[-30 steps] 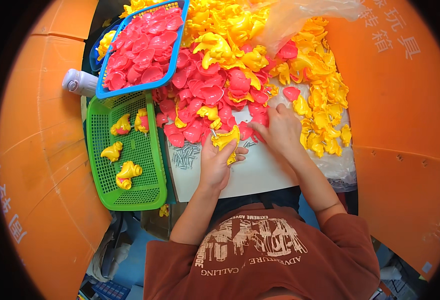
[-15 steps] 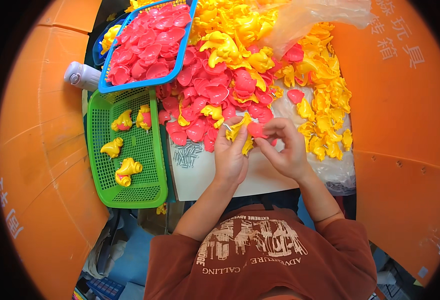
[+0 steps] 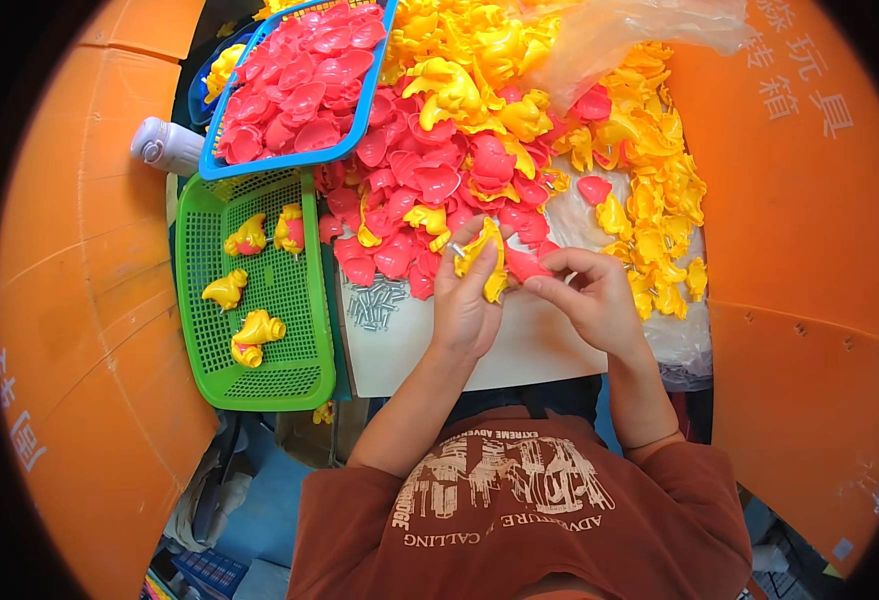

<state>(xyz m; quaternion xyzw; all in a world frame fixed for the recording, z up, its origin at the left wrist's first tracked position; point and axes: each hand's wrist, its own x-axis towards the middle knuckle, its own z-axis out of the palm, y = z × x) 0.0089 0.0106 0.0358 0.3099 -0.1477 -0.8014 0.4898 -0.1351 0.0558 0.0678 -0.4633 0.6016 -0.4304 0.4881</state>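
Note:
Over the white work board (image 3: 410,358), my left hand (image 3: 465,315) pinches a yellow plastic toy shell (image 3: 485,258) between thumb and fingers. A small metal pin (image 3: 458,249) sticks out at its fingertips. Just to the right, my right hand (image 3: 598,300) grips a curved red plastic shell (image 3: 525,264) by its right end. The red shell lies close beside the yellow one; whether they touch I cannot tell. Loose metal pins (image 3: 377,303) lie in a small heap left of my left hand. Beyond both hands spreads a pile of red shells (image 3: 400,250).
A green basket (image 3: 326,375) at left holds several yellow-and-red toy figures (image 3: 260,328). Behind it stand a blue-rimmed basket (image 3: 358,125) of red shells and a pale bottle (image 3: 165,146). Yellow shells (image 3: 660,190) heap at right, beside clear plastic (image 3: 685,350). Orange panels (image 3: 810,250) flank both sides.
The red shell has turned in my right fingers and now shows a longer curved side, slightly farther right. The yellow shell stays in my left hand, tilted a little more upright.

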